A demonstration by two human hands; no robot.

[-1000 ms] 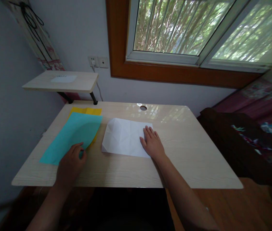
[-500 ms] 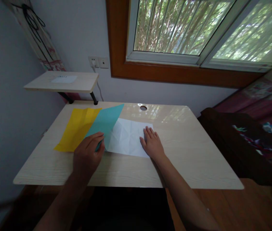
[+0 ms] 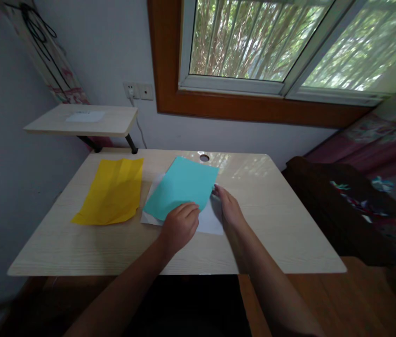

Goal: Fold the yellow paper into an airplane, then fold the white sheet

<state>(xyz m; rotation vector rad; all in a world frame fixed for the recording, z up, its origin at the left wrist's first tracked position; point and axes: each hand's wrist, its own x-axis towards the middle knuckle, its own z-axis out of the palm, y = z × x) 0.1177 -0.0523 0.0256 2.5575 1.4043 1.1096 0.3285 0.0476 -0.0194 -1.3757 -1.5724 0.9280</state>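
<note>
A turquoise sheet of paper (image 3: 186, 185) is held slightly raised and tilted above a creased white sheet of paper (image 3: 212, 220), hiding much of it. My left hand (image 3: 181, 225) is closed on the near edge of the turquoise sheet. At that sheet's right edge, my right hand (image 3: 228, 206) has thumb and fingers together, pinching the paper. To the left, a yellow sheet of paper (image 3: 112, 192) with faint folds lies flat on the desk.
The pale wooden desk (image 3: 268, 224) has a round cable hole (image 3: 204, 158) at the back. A small raised shelf (image 3: 113, 120) bearing a white paper (image 3: 85, 116) stands at back left. Beyond the right side sits a dark brown piece of furniture (image 3: 320, 201) with small items.
My left hand has carried the turquoise sheet rightward, off the yellow sheet and over the white one. My right hand has lifted from lying flat on the white sheet to the turquoise sheet's edge.
</note>
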